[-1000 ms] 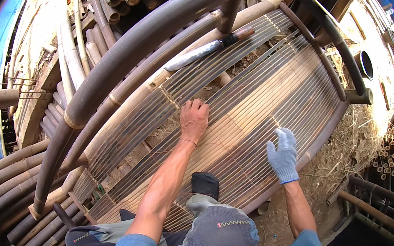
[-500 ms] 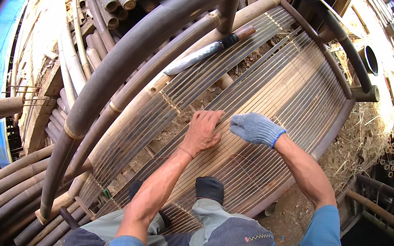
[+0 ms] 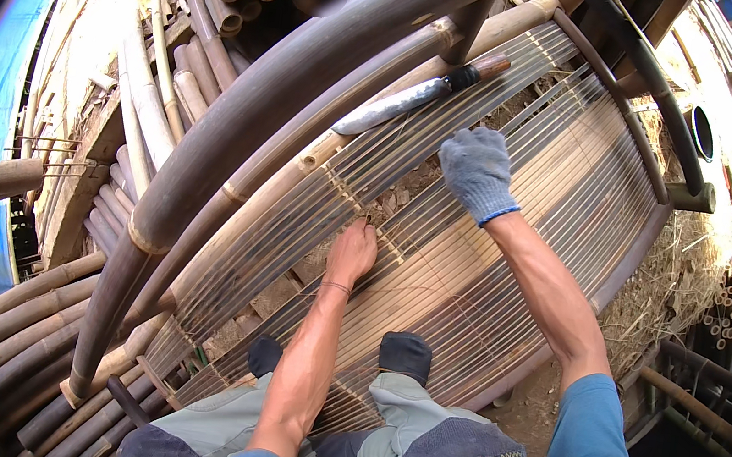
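2 hands on bamboo slat panel (image 3: 511, 248): left hand (image 3: 351, 254) flat, pressing slats; gloved right hand (image 3: 477, 171) spread nearer machete (image 3: 416, 95). Keep pressure even.

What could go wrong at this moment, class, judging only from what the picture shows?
1. The left hand is bare on thin bamboo slats; splinters or cuts seem possible.
2. The knife lies loose on the curved frame rail near the gloved right hand; a nudge might send it sliding.

no packages, no labels, no signs, no screens anywhere in this bamboo workshop view
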The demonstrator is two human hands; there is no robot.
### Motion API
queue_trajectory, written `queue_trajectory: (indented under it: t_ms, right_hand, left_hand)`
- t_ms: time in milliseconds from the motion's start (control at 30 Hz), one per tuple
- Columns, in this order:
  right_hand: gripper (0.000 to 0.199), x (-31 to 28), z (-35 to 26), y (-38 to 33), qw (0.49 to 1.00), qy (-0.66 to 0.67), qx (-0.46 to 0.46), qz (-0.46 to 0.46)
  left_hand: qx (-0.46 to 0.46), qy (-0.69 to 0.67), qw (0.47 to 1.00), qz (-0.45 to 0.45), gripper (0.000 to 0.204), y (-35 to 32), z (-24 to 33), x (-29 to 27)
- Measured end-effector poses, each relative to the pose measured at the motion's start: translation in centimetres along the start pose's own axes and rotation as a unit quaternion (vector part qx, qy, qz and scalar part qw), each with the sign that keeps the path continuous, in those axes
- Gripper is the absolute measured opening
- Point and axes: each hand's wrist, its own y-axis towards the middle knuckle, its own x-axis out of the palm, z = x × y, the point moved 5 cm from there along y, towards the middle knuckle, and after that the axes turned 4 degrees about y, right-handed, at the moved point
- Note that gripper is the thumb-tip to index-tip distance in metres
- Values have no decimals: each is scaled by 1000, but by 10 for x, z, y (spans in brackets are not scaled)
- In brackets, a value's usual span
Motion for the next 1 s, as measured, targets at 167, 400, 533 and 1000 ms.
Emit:
queue_trajectory:
  t_ms: [167,400,533,1000]
  right_hand:
    - [20,53,-83,3,962,146,-57,-223]
    - [32,80,-84,21,879,253,-105,-389]
    - [27,52,-78,0,950,203,-84,-221]
    - [26,-6,-83,-91,889,386,-101,226]
  left_hand:
    - [-7,-48,980,-194,51,40,-7,16]
    - [-35,-50,996,-60,45,37,0,23]
    - [-44,-27,991,123,31,-6,16,3]
    - [74,-337,896,-281,16,-10,27,-37]
